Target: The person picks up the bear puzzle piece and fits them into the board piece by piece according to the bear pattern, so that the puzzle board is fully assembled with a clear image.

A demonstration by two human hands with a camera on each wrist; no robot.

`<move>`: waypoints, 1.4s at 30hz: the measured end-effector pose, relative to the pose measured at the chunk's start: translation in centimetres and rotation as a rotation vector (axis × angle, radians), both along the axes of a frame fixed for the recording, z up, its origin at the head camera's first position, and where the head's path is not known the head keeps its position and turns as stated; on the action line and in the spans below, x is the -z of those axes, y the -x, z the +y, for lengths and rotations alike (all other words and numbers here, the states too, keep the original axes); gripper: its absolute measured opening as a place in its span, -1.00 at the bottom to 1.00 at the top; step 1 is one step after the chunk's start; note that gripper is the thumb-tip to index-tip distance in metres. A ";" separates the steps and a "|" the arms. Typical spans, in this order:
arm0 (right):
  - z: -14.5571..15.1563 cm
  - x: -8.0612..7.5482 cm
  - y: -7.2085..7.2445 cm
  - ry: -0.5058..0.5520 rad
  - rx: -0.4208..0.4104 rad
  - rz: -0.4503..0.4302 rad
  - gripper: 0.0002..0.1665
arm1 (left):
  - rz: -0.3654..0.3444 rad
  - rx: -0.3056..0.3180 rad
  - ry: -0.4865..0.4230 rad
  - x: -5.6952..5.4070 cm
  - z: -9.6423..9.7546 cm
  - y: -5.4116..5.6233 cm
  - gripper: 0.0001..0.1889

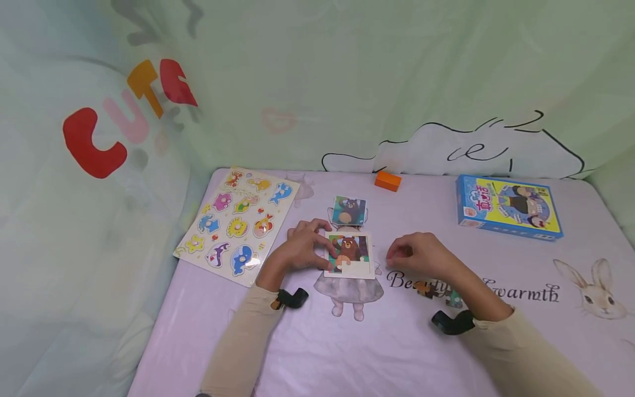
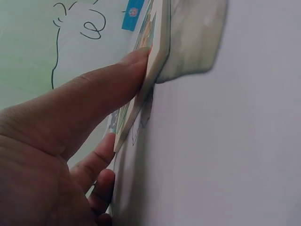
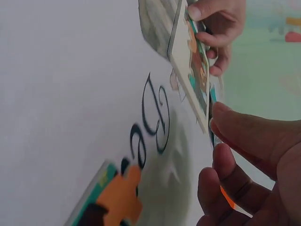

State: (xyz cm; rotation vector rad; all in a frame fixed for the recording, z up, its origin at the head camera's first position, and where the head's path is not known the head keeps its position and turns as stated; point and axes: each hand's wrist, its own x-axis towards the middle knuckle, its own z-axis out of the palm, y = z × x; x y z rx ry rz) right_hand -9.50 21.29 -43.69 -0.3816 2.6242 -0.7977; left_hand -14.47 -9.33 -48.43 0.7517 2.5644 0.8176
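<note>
A small square jigsaw board (image 1: 357, 270) with a pale frame and a brown bear picture lies on the table. Several pieces fill its upper part; the lower right shows bare backing. My left hand (image 1: 308, 245) holds the board at its left side, thumb and a finger over the pieces, other fingers along the edge. My right hand (image 1: 419, 256) hovers right of the board, fingers loosely bent, with a gap between thumb and forefinger and nothing visible in it. Near its wrist lie loose jigsaw pieces, an orange one (image 3: 122, 197) and a greenish one (image 1: 453, 298).
Behind the board lies a bear picture card (image 1: 349, 210), with an orange block (image 1: 388, 181) farther back. An animal sticker sheet (image 1: 253, 234) covers the table's left side. A blue and yellow box (image 1: 511, 207) stands at the back right, near the curtain (image 1: 397, 71).
</note>
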 end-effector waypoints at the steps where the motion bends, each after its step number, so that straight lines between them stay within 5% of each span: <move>1: 0.3 0.0 -0.1 -0.003 -0.005 -0.002 -0.89 | -0.002 0.001 -0.001 0.0 0.0 0.0 -0.77; 16: 4.4 -0.3 -1.4 -0.014 -0.062 -0.053 -0.80 | 0.004 0.013 -0.011 -0.1 -0.2 0.0 -0.74; 42: 6.5 0.6 -2.7 -0.005 -0.055 -0.103 -0.70 | -0.002 0.003 -0.012 -0.2 0.0 -0.2 -0.71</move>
